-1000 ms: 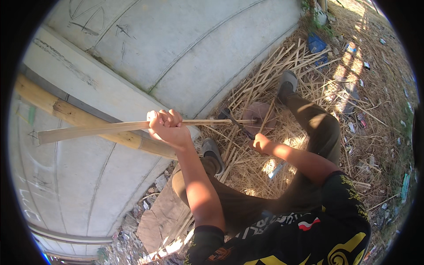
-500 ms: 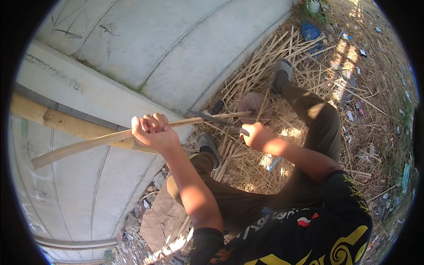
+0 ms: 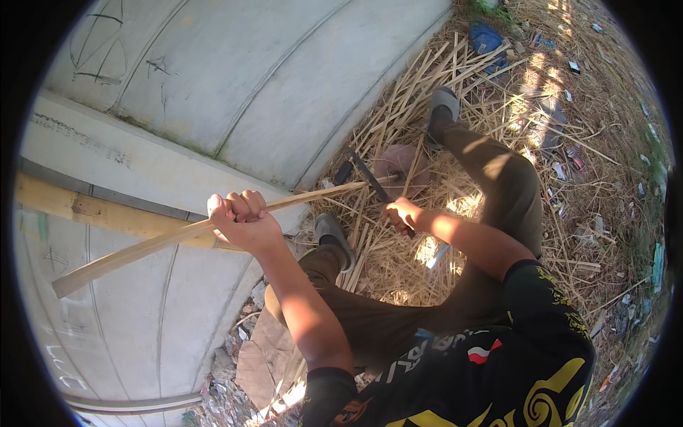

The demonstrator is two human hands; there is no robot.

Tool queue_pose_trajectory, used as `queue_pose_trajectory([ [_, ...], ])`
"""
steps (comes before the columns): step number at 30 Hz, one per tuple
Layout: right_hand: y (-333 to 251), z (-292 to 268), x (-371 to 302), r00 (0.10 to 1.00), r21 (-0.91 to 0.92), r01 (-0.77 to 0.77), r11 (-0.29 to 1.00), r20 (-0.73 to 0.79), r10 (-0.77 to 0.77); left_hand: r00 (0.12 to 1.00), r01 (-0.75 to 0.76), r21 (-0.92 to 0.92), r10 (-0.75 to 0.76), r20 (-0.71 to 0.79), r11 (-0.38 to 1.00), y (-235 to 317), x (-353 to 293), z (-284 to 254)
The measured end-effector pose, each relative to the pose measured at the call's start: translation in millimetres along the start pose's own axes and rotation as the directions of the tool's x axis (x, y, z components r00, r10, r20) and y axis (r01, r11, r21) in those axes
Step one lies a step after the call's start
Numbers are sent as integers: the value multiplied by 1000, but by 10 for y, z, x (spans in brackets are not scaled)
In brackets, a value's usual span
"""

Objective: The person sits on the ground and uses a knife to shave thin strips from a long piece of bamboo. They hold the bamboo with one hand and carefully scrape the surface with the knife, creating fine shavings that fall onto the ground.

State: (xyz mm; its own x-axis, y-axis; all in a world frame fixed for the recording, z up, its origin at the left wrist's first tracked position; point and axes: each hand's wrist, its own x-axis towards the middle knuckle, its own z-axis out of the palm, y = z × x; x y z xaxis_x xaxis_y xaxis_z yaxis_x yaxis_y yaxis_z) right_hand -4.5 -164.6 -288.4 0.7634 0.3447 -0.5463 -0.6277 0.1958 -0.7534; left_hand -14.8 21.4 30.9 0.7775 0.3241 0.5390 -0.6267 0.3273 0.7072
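Observation:
My left hand point(image 3: 245, 219) is closed around a long, pale bamboo strip point(image 3: 135, 248), whose wide end sticks out to the left. The strip's thinner end runs right, past my hand, to a round, reddish-brown block point(image 3: 408, 168) on the ground. In my right hand point(image 3: 403, 215) is a dark-bladed knife point(image 3: 368, 173), its handle end showing below the fist. The blade points up and to the left and crosses the strip near its right end; whether it touches the strip I cannot tell.
Many split bamboo strips point(image 3: 398, 114) lie between my feet and the grey wall point(image 3: 284, 92). A thick bamboo pole point(image 3: 107, 212) runs along the wall at left. Near the far strips is a blue plastic bag point(image 3: 486, 39). Shavings and litter cover the ground.
The knife has moved toward the strip's far right end and its blade has swung more upright. My left hand still grips the strip in nearly the same place.

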Motion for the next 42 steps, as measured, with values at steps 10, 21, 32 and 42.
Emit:
queue_pose_trajectory([
  [10,553,-432,480,884,-638,-12,770,-366,-290,1000,4,25,-4,-9,1000,40,-16,-14],
  [21,731,-166,766,760,-598,81,798,-481,-438,1000,0,39,0,4,999,41,38,-118],
  [32,-554,331,-396,423,-209,827,522,-381,-822,997,8,0,-8,-77,1000,3,150,-205],
  [42,-558,12,-202,792,-616,203,762,-355,-498,1000,11,-2,-11,4,1000,45,91,-173],
])
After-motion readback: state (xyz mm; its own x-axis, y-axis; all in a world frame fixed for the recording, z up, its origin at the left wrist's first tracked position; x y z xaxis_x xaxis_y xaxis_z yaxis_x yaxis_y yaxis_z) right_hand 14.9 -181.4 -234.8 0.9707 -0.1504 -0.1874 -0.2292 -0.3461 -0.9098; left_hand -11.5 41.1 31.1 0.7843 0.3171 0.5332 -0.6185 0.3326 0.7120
